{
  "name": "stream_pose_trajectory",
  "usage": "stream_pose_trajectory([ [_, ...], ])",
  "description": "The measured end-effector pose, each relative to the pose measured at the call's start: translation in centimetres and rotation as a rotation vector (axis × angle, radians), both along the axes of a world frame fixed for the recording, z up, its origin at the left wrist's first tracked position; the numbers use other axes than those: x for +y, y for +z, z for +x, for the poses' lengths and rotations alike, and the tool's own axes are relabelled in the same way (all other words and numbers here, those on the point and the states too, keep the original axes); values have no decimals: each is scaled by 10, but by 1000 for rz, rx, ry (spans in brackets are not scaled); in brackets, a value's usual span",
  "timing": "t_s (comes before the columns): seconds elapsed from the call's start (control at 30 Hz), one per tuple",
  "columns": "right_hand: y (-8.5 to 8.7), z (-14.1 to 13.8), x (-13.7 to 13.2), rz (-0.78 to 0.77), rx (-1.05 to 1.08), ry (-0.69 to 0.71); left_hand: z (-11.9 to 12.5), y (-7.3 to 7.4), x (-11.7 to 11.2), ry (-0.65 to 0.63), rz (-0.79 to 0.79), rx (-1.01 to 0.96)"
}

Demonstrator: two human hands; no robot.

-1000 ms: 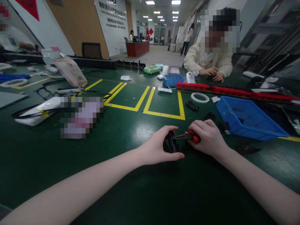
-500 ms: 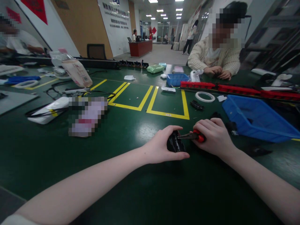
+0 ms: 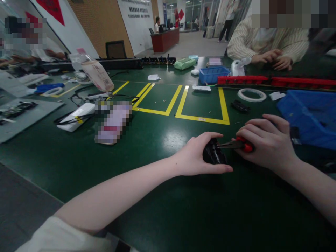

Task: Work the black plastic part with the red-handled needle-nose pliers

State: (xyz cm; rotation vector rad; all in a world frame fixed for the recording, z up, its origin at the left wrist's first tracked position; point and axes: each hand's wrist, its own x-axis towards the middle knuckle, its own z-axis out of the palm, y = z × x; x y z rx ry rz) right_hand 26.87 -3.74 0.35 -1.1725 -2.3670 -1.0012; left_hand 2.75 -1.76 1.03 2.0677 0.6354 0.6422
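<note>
My left hand (image 3: 199,155) is curled round a small black plastic part (image 3: 213,154) that rests on the green table (image 3: 168,203). My right hand (image 3: 267,143) is wrapped round the red handles of a pair of pliers (image 3: 237,144). The dark jaws of the pliers reach left into the black part. Both hands sit close together, right of the middle of the view.
A large blue bin (image 3: 312,117) stands just right of my right hand. Behind lie yellow floor-tape boxes (image 3: 183,105), a white tape ring (image 3: 251,94), a small blue tray (image 3: 212,74), red rails (image 3: 275,81) and a loose black part (image 3: 240,106). A seated person's hands (image 3: 273,59) rest across the table.
The view has swung down and left, so both hands now sit further right. The grip on the black part and the pliers is unchanged.
</note>
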Motion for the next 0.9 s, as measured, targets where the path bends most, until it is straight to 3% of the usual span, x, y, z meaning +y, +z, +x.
stream_pose_trajectory([
  [0.9, -1, -1, -1, 10, 47, -24, 1, 0, 1, 19, 4, 125],
])
